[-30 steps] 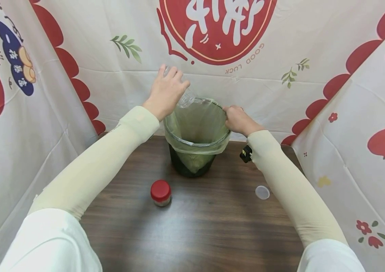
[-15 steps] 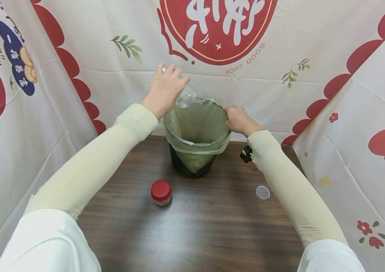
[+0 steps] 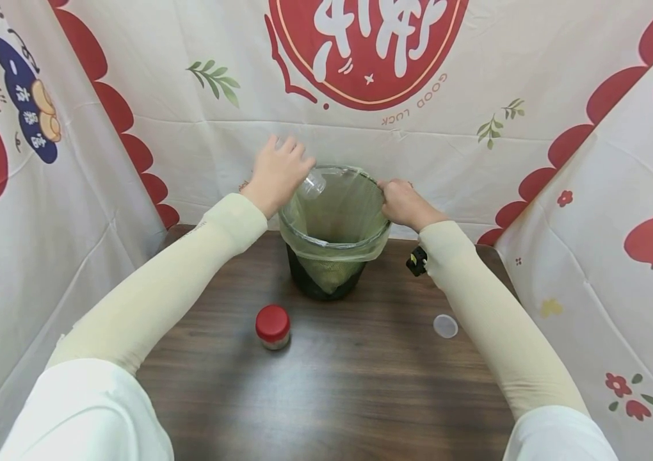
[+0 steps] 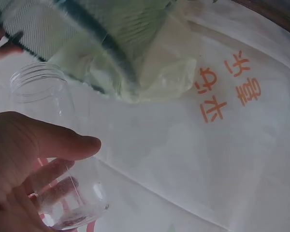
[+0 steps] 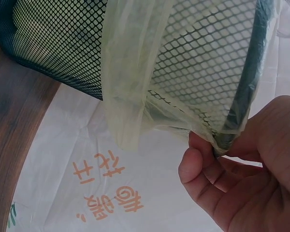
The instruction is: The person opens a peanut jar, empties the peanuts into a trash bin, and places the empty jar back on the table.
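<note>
My left hand [image 3: 280,171] grips a clear plastic jar [image 4: 63,106], its threaded mouth uncapped. In the head view the jar's mouth end tilts down over the left rim of a dark mesh trash bin [image 3: 321,287]. The jar looks see-through, with nothing plainly visible inside it. A pale yellow-green bag [image 3: 332,253] lines the bin and folds over its rim. At the bin's right side my right hand [image 3: 406,203] pinches the rim and bag edge between thumb and fingers, as the right wrist view shows.
A small jar with a red lid [image 3: 273,323] stands on the dark wooden table [image 3: 326,384] in front of the bin. A translucent round disc [image 3: 445,326] lies to the right, near my right forearm. Printed white cloth [image 3: 395,147] hangs behind and at both sides.
My left hand first shifts the clear jar slightly, then lowers it toward the bin's mouth. The right hand stays at the rim, and the bin has not moved.
</note>
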A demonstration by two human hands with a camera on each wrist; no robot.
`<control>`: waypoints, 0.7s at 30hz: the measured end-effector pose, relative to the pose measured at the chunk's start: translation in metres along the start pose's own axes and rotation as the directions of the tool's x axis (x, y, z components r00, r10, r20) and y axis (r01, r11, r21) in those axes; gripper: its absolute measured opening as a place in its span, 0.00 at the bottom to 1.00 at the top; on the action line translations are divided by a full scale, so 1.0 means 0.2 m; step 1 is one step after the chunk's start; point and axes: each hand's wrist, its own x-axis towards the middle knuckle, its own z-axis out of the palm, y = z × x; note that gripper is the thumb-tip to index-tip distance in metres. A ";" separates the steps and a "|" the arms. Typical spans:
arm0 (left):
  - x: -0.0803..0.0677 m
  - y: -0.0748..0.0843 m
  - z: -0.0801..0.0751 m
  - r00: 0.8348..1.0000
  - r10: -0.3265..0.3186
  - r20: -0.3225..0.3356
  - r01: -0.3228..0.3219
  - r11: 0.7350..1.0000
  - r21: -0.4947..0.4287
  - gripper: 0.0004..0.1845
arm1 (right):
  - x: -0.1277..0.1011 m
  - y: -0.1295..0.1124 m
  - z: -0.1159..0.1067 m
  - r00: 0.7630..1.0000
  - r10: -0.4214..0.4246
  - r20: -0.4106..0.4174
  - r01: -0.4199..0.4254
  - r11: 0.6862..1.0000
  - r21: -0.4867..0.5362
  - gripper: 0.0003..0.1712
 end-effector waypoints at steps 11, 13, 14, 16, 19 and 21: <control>-0.01 0.02 0.01 1.000 0.015 0.006 -0.016 1.000 0.021 0.24 | 0.00 0.00 0.00 1.000 -0.002 -0.020 0.002 1.000 -0.002 0.39; -0.01 0.02 0.01 1.000 0.016 -0.011 -0.016 1.000 0.011 0.24 | 0.00 0.00 0.00 1.000 -0.001 -0.016 0.001 1.000 -0.005 0.39; -0.01 0.02 0.00 1.000 0.015 -0.026 -0.015 1.000 0.004 0.23 | 0.00 0.00 0.00 1.000 0.000 -0.013 0.000 1.000 -0.005 0.39; -0.01 0.01 -0.01 0.998 0.009 -0.062 -0.009 1.000 -0.007 0.23 | 0.00 0.00 0.00 1.000 0.001 -0.011 -0.001 1.000 -0.003 0.38; 0.00 -0.01 -0.04 0.993 -0.009 -0.120 0.007 1.000 -0.023 0.22 | 0.00 -0.01 0.00 1.000 0.002 -0.007 -0.002 1.000 -0.001 0.38; 0.00 -0.03 -0.06 0.989 -0.022 -0.148 0.018 0.999 -0.031 0.22 | 0.00 -0.01 0.00 1.000 0.004 -0.007 -0.004 1.000 0.001 0.38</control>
